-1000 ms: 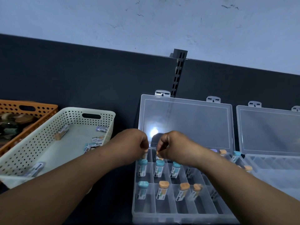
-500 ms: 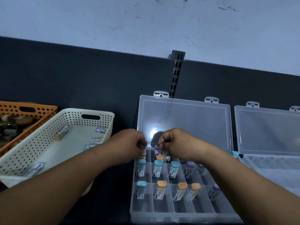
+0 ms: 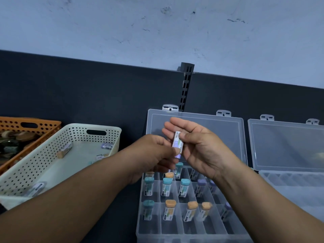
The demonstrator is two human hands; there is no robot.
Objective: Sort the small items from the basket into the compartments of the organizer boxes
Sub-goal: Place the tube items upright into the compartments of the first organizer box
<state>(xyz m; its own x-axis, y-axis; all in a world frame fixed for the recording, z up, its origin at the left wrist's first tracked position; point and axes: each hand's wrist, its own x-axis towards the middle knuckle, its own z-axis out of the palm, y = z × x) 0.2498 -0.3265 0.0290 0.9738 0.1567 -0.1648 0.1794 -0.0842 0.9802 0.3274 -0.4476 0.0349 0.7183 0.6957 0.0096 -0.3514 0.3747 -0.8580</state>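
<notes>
Dark backboard [image 3: 87,88], vial [image 3: 178,143] pinched between left hand [image 3: 152,155], right hand [image 3: 201,149] fingers [image 3: 188,135]

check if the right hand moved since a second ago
Yes. The right hand has risen from the back compartments of the clear plastic organizer box to before its open lid, holding a small labelled vial.

I count two clear organizer boxes [image 3: 149,228]. There are two baskets: one cream basket [image 3: 52,165] and one orange basket [image 3: 43,124]. The nearer box shows five teal-capped vials [image 3: 167,187], four orange-capped vials [image 3: 170,208] that I can see plainly, and three purple-capped vials [image 3: 199,187]. One vial [image 3: 178,142] sits between my left hand [image 3: 154,153] and right hand [image 3: 201,149]. At least four loose vials [image 3: 65,149] lie in the cream basket.
</notes>
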